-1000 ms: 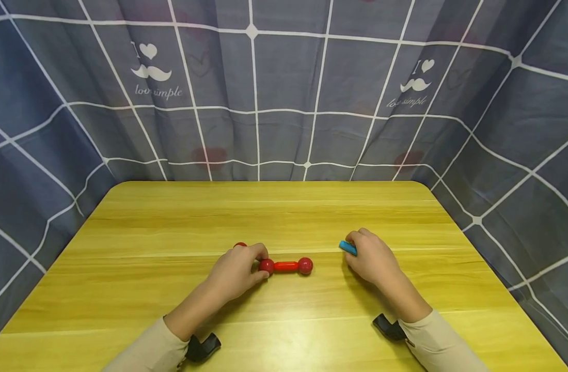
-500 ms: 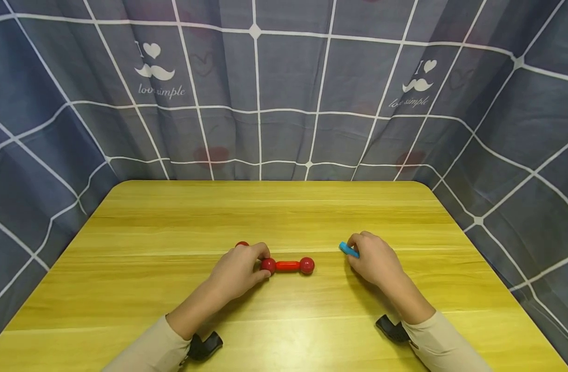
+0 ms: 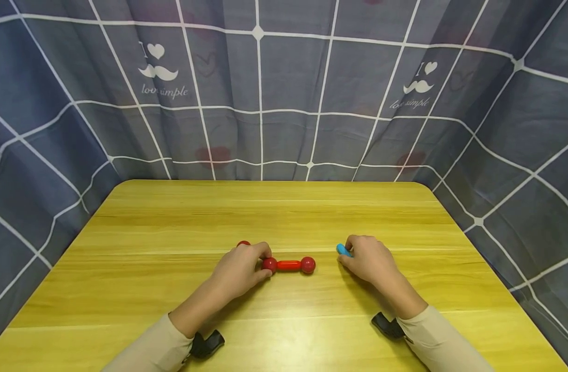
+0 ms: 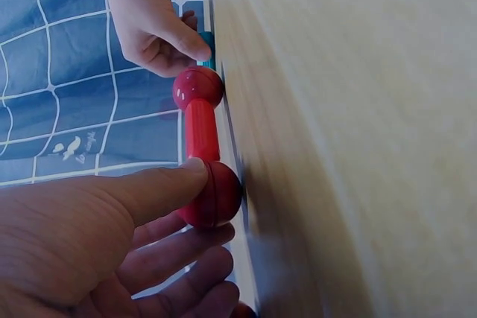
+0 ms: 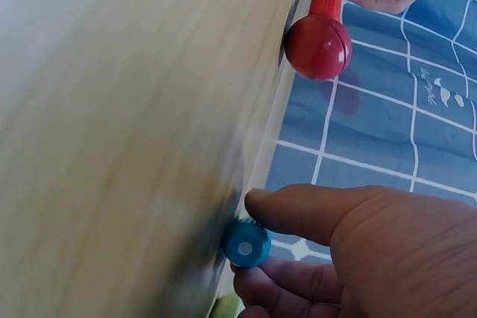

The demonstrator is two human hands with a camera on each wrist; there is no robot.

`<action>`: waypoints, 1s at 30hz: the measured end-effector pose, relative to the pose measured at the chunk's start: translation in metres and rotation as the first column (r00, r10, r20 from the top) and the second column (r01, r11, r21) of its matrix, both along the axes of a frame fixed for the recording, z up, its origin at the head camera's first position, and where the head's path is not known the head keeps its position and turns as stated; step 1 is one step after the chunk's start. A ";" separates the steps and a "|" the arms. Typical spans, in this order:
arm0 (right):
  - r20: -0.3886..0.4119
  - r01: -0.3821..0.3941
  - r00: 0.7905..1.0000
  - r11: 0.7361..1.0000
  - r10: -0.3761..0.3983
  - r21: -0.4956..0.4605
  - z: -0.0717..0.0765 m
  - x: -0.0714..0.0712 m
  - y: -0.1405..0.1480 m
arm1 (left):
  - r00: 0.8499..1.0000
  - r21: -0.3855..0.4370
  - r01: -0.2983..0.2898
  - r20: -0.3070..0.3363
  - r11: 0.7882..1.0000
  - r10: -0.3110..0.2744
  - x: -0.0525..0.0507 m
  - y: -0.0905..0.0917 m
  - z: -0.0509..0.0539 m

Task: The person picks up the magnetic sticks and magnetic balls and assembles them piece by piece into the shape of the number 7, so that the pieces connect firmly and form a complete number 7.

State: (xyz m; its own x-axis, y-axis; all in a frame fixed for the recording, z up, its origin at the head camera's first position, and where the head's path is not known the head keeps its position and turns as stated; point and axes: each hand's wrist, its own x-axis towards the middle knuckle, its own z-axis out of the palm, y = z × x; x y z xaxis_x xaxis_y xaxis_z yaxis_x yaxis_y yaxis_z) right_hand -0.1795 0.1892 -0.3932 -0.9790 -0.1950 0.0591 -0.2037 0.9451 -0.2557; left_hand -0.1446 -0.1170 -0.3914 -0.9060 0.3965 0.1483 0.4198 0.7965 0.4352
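A red bar lies on the table with a dark red ball at its right end and another ball at its left end. My left hand pinches that left ball between thumb and fingers; the left wrist view shows the thumb on the ball. Beyond this hand, part of a further red ball shows, mostly hidden. To the right, my right hand holds a short blue rod between thumb and fingers, apart from the red piece. The rod's round end faces the right wrist camera.
Everything lies on a yellow wood-grain table. A grey-blue checked curtain hangs behind it and along both sides. At the bottom of the right wrist view, a bit of a yellow-green thing shows, too little to identify.
My right hand has shifted slightly left with the blue rod, nearer the red piece, and the rod's angle has changed a little. The left hand keeps its hold on the ball.
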 end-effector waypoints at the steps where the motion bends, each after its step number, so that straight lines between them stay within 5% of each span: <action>1: 0.009 0.001 1.000 1.000 -0.001 -0.002 0.000 0.000 -0.001 | 1.000 0.001 0.001 0.000 1.000 -0.001 0.000 0.000 0.000; 18: 0.032 -0.028 0.999 0.998 0.030 -0.060 0.000 0.021 -0.023 | 1.000 -0.004 -0.004 0.000 1.000 0.004 -0.001 0.000 0.000; 30: 0.137 -0.087 0.984 0.973 0.118 -0.214 0.003 0.032 -0.029 | 1.000 0.002 0.001 -0.002 1.000 -0.001 0.000 0.000 0.000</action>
State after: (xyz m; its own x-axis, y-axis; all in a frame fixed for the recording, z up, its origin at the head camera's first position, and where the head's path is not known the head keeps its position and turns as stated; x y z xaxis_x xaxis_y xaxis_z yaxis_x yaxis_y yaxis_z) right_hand -0.1473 0.1599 -0.3900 -0.9554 -0.2933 -0.0356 -0.2416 0.8448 -0.4774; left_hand -0.1445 -0.1167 -0.3915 -0.9054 0.3969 0.1509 0.4213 0.7953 0.4359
